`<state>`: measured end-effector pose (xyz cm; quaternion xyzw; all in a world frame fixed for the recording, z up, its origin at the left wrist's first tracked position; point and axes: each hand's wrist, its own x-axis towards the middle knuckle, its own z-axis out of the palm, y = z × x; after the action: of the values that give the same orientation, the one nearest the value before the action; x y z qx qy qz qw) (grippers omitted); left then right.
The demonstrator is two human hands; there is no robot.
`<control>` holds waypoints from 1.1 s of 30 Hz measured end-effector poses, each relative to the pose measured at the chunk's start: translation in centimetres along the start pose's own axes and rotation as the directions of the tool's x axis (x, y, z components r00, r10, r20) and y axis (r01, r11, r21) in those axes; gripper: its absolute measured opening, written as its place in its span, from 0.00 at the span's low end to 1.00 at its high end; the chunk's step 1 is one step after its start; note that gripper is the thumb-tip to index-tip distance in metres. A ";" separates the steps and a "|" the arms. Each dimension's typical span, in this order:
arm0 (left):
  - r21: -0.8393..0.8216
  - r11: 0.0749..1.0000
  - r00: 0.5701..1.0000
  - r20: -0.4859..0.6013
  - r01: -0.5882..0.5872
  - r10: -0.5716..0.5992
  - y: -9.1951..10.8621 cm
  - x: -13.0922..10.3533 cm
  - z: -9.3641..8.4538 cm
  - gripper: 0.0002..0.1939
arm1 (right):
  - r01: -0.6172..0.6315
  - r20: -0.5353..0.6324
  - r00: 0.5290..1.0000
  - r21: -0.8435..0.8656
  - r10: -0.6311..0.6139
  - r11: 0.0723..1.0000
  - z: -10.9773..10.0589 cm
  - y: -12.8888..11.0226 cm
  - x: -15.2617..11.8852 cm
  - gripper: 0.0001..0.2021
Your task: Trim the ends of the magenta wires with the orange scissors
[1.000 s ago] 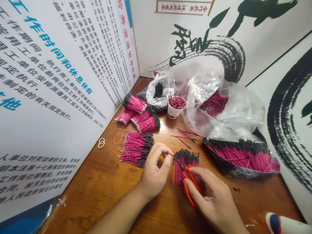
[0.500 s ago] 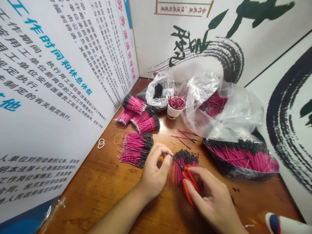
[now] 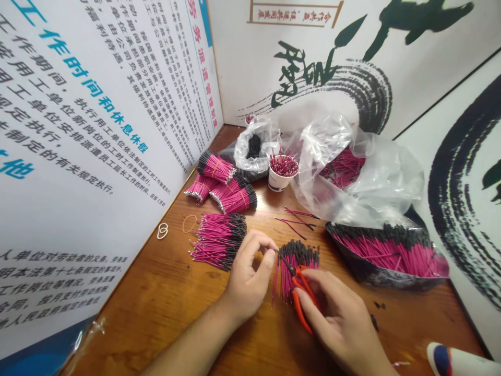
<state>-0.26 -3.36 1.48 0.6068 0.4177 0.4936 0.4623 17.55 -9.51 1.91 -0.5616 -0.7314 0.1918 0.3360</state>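
Orange-handled pliers (image 3: 305, 303) with narrow dark jaws sit in my right hand (image 3: 340, 318), its fingers wrapped round the handles. Their tip meets the fingertips of my left hand (image 3: 250, 277). There, thumb and forefinger pinch a thin dark end, apparently of a wire; most of it is hidden. Under the pliers lies a loose pile of pink wires (image 3: 287, 271) with black ends, partly covered by my right hand. Left of my left hand, a flat row of pink wires (image 3: 215, 237) lies with black ends toward the hand and bare tips pointing left.
Banded wire bundles (image 3: 235, 196) are stacked at the back left. Beyond are a paper cup (image 3: 279, 180) of wires, a bag (image 3: 254, 149) with black pieces and a large clear bag (image 3: 391, 167). A dark tray (image 3: 376, 271) of wires stands right. Rubber bands (image 3: 162, 231) lie left.
Hardly anything differs. The pliers' handles and my right hand have shifted very slightly; my left hand keeps its pinch in the same place.
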 end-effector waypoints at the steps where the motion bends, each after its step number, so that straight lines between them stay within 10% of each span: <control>1: -0.001 1.000 1.000 -0.001 0.000 0.000 0.0 0.0 0.0 0.07 | 0.003 0.003 1.000 -0.003 -0.003 1.000 0.0 0.0 0.0 0.07; 33: 0.007 1.000 1.000 -0.013 0.025 -0.025 0.1 0.2 0.0 0.06 | -0.017 -0.032 0.999 0.009 0.018 1.000 0.1 0.0 0.0 0.07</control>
<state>-0.22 -3.17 1.58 0.5999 0.4299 0.4901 0.4639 17.43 -9.48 1.86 -0.5696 -0.7200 0.1888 0.3486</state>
